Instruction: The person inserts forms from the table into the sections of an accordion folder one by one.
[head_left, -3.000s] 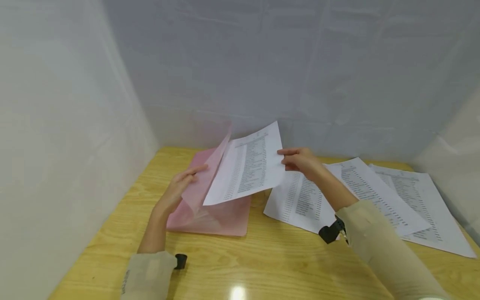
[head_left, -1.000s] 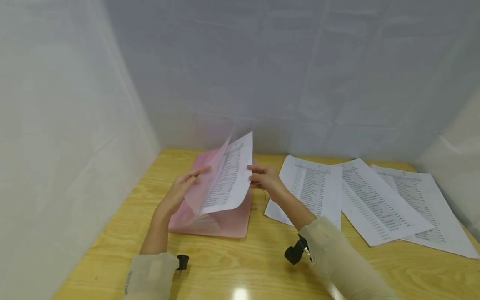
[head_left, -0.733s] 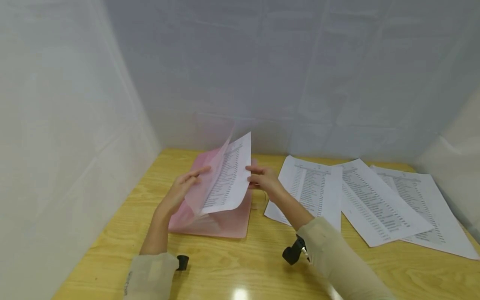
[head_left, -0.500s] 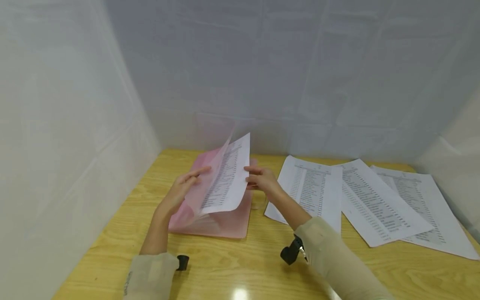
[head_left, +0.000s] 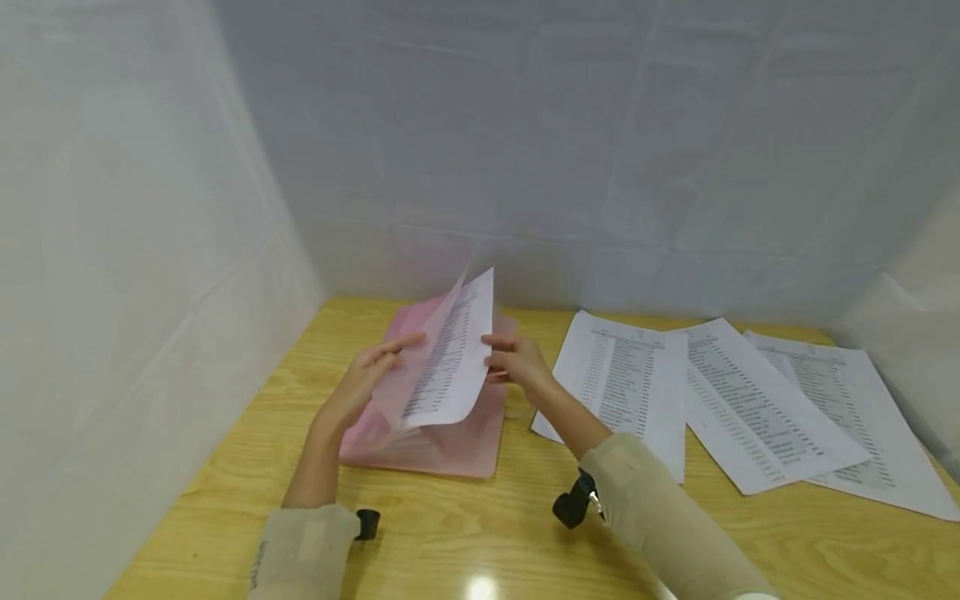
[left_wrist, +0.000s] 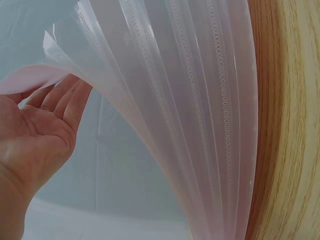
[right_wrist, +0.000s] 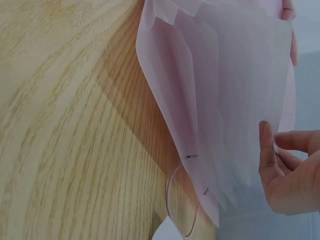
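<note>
A pink expanding file (head_left: pixel 465 458) lies on the wooden table, its front flap raised. My left hand (head_left: pixel 352 383) holds that flap between thumb and fingers; the left wrist view shows the fingers behind its edge and translucent accordion pockets (left_wrist: pixel 190 125) fanned out beside it. A printed sheet of paper (head_left: pixel 453 367) stands partly behind the flap, its left side covered by it and its lower right corner bowed. My right hand (head_left: pixel 519 364) pinches the sheet's right edge. In the right wrist view, thumb and fingers (right_wrist: pixel 267 145) meet across that edge.
Three printed sheets overlap on the right: a near one (head_left: pixel 633 375), a middle one (head_left: pixel 765 417) and a far one (head_left: pixel 892 450). A thin elastic cord (right_wrist: pixel 169 187) loops from the file's edge. White sheeting (head_left: pixel 600 150) walls the table (head_left: pixel 420 542) at the back and sides.
My right hand has moved left with the sheet, which now sits further behind the pink flap and bows more. The left hand has barely shifted.
</note>
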